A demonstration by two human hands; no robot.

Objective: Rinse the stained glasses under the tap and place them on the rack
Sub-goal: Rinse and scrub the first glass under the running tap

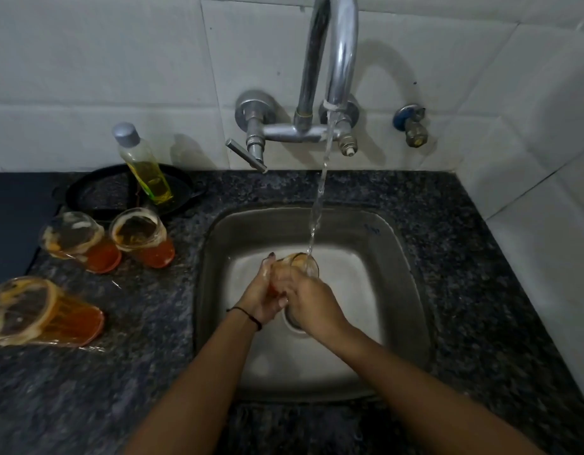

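Note:
Over the steel sink [376,244] both hands hold one orange-stained glass [305,265], its mouth tilted up under the stream from the chrome tap [330,77]. My left hand [262,295] wraps its left side and base; my right hand [312,300] grips it from the right. Water runs into the glass's mouth. Three more stained glasses stand on the dark granite counter to the left: one far left [74,239], one beside it [141,236], and a larger one near the front left [38,311]. No rack is in view.
A bottle of yellow liquid [143,162] stands in a black pan [97,192] at the back left. The tap's lever [246,156] juts over the counter. A small valve [412,124] sits on the tiled wall. The white wall [546,224] closes off the right side.

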